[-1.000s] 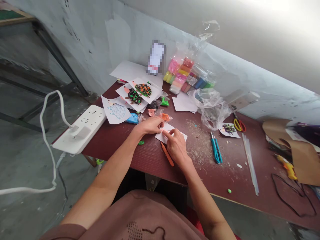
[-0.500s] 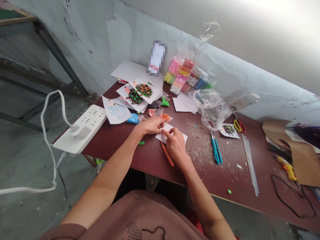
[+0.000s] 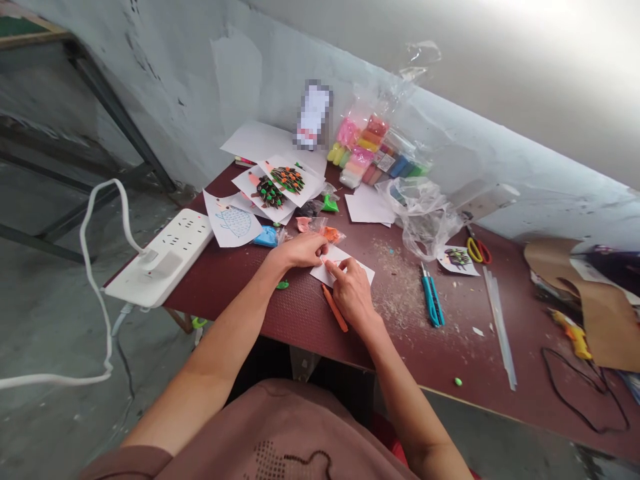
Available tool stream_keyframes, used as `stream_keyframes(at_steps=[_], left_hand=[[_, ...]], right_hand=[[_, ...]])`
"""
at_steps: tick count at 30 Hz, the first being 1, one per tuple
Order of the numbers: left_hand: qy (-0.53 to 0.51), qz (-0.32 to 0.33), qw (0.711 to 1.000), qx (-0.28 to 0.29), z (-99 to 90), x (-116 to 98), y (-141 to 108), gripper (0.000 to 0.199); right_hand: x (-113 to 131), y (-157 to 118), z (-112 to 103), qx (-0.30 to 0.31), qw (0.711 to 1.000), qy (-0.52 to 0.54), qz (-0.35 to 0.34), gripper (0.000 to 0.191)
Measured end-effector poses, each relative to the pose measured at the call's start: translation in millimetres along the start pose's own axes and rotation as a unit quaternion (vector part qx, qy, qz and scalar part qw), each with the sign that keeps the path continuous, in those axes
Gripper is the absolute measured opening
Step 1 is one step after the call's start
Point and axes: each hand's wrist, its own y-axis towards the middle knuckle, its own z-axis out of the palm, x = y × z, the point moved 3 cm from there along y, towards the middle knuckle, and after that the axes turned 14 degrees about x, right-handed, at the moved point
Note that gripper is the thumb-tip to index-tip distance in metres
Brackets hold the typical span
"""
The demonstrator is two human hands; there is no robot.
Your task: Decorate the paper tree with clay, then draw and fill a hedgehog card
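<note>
Both hands meet over a small white card (image 3: 361, 268) on the dark red table. My left hand (image 3: 306, 251) is closed at the card's left side, its fingertips pressed together; what they hold, if anything, is too small to name. From the right, my right hand (image 3: 351, 287) touches the card with bent fingers held together, close to a small pinkish bit. An orange pen (image 3: 335, 309) lies just below the card. Orange clay (image 3: 331, 233) and pink clay (image 3: 303, 224) in clear bags sit behind the hands. A green piece (image 3: 283, 285) rests beside my left wrist.
Hedgehog cards (image 3: 271, 196), a blue drawing (image 3: 233, 220) and a power strip (image 3: 159, 259) are at the left. Clay packs (image 3: 373, 157) and a plastic bag (image 3: 425, 217) stand behind. A teal cutter (image 3: 433, 298), scissors (image 3: 479, 251), clear sticks (image 3: 499, 327) and a yellow glue gun (image 3: 575, 335) lie rightward.
The fingers of my right hand have drawn in from a pointing index finger to a bent, closed shape, and a pinkish bit now shows on the card. My left hand has hardly moved.
</note>
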Motion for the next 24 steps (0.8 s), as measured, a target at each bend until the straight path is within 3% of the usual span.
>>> stream_keyframes(at_steps=[12, 24], left_hand=[[0.006, -0.008, 1.0, 0.003, -1.7, -3, -2, 0.027], [0.016, -0.012, 1.0, 0.003, -2.5, -5, -3, 0.027]], right_hand=[[-13, -2, 6, -0.042, 0.991, 0.121, -0.025, 0.059], [-1, -8, 6, -0.014, 1.0, 0.005, -0.022, 0.042]])
